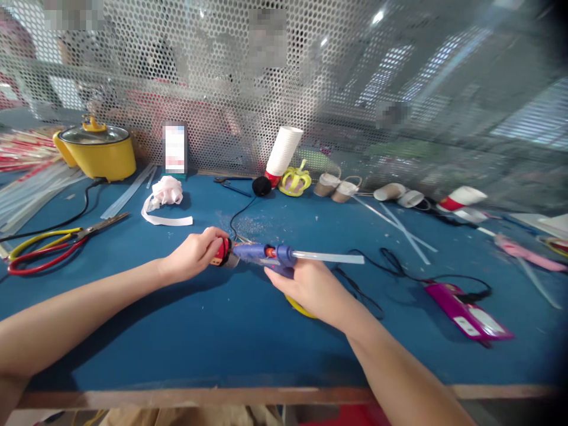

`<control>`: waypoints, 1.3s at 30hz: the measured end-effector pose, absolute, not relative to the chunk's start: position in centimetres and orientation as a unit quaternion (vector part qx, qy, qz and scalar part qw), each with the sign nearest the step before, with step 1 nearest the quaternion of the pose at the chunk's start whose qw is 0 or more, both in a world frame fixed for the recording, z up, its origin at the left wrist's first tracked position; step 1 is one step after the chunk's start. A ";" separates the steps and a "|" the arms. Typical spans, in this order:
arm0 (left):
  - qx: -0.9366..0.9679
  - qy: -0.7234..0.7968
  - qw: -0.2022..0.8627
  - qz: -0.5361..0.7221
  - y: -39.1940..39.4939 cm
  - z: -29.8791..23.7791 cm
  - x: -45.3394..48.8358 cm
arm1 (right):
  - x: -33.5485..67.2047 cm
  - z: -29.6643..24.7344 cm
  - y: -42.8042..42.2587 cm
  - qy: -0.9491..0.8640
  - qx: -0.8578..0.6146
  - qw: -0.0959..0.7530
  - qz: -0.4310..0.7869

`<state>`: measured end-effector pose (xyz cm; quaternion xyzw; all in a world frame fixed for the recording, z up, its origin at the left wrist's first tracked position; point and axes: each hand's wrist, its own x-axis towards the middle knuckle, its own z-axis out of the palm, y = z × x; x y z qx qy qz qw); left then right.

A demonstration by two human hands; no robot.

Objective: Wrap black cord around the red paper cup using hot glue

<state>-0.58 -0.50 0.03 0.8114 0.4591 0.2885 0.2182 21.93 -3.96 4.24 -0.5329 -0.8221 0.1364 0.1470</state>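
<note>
My right hand (310, 287) grips the handle of a purple hot glue gun (266, 254) lying level over the blue table (177, 331). A clear glue stick (331, 258) juts from the gun's back toward the right. The gun's nozzle points left at a small red and white piece (220, 253), which my left hand (193, 254) pinches with closed fingers. A yellow part (298, 306) shows under my right hand. A black cord (239, 214) runs from near the nozzle toward the back.
Scissors with yellow and red handles (48, 248) lie at left. A yellow pot (97, 151), white ribbon flower (166, 192), stacked paper cups (284, 151), yellow crown (295, 183), little cup baskets (337, 186) and a magenta device (465, 313) stand around. Perforated metal screen (222, 89) behind.
</note>
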 end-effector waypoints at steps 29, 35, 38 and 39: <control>0.834 0.435 0.190 0.282 -0.5 -0.4 -0.8 | 21.4 4.6 -2.7 -0.820 -0.509 0.213 0.150; 0.827 0.439 0.196 0.291 -0.5 -0.1 -0.7 | 21.8 4.5 -3.6 -0.813 -0.535 0.173 0.153; 0.822 0.448 0.198 0.291 -0.5 -0.1 -0.7 | 21.7 4.6 -4.0 -0.813 -0.542 0.155 0.144; 0.820 0.450 0.200 0.291 -0.4 -0.1 -0.6 | 21.7 4.6 -4.1 -0.815 -0.541 0.149 0.143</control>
